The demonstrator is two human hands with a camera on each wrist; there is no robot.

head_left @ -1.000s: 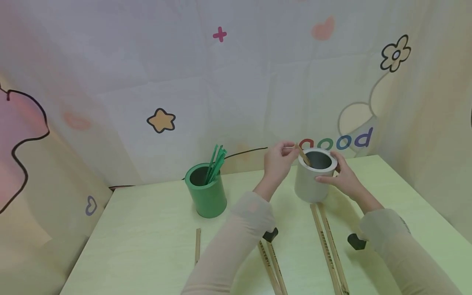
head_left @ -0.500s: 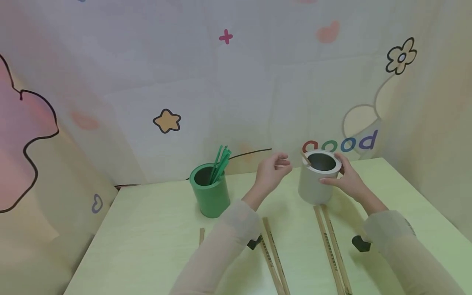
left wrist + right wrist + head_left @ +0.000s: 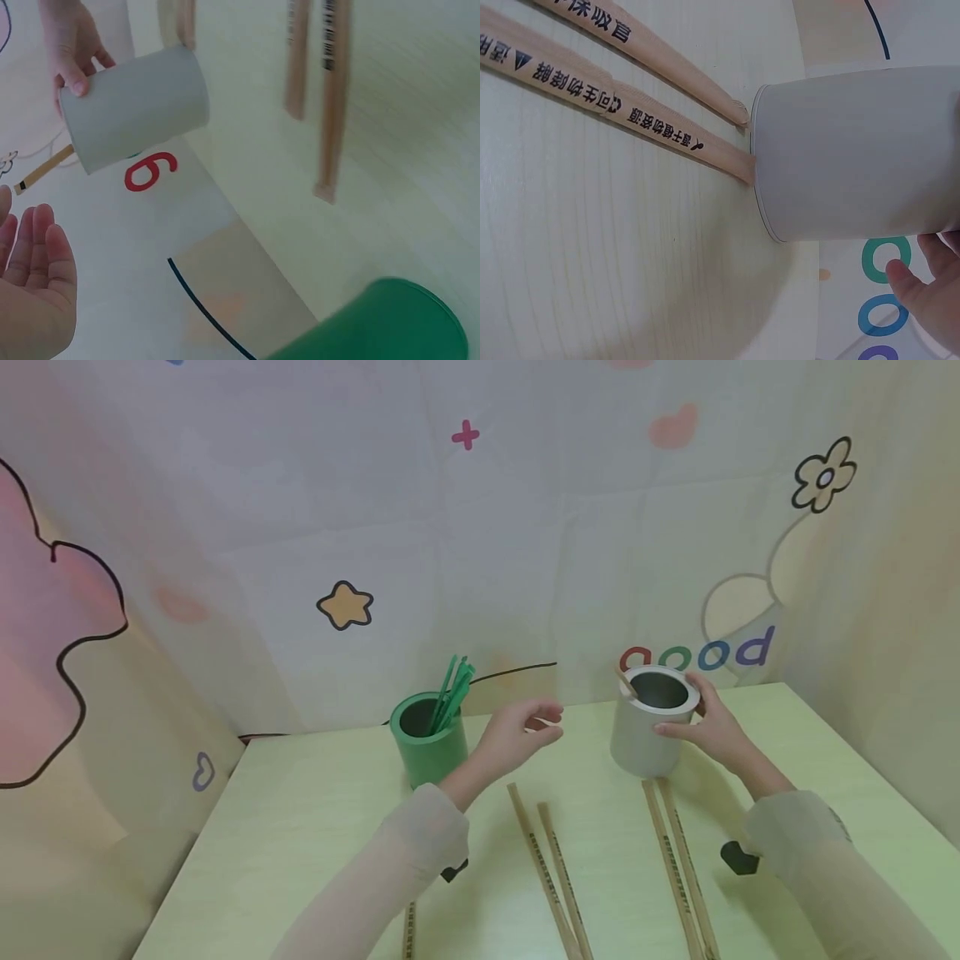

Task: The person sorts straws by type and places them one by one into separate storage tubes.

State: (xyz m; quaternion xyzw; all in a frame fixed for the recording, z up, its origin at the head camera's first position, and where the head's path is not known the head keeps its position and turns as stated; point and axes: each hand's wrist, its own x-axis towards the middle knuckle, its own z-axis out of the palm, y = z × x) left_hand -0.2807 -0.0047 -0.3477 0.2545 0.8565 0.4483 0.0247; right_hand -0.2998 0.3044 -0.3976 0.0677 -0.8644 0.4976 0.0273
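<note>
A white cylindrical holder (image 3: 647, 735) stands at the back right of the table. My right hand (image 3: 712, 722) grips its rim from the right, thumb on the near side and fingers behind. One brown paper-wrapped straw (image 3: 626, 681) leans inside it, its tip poking out past the left of the rim. My left hand (image 3: 519, 733) hangs over the table between the two holders, fingers loosely bent and holding nothing. Close to its left is a green holder (image 3: 427, 758) with several green straws (image 3: 454, 693) in it.
Two paper-wrapped straws (image 3: 678, 868) lie in front of the white holder, their far ends at its base. Two more wrapped straws (image 3: 551, 872) lie mid-table, and another wrapped straw (image 3: 409, 931) partly under the left sleeve. A printed cloth (image 3: 480, 543) hangs behind the table.
My left hand has let go of the straw in the white holder and moved left and down towards the green holder. My right hand keeps its grip on the white rim.
</note>
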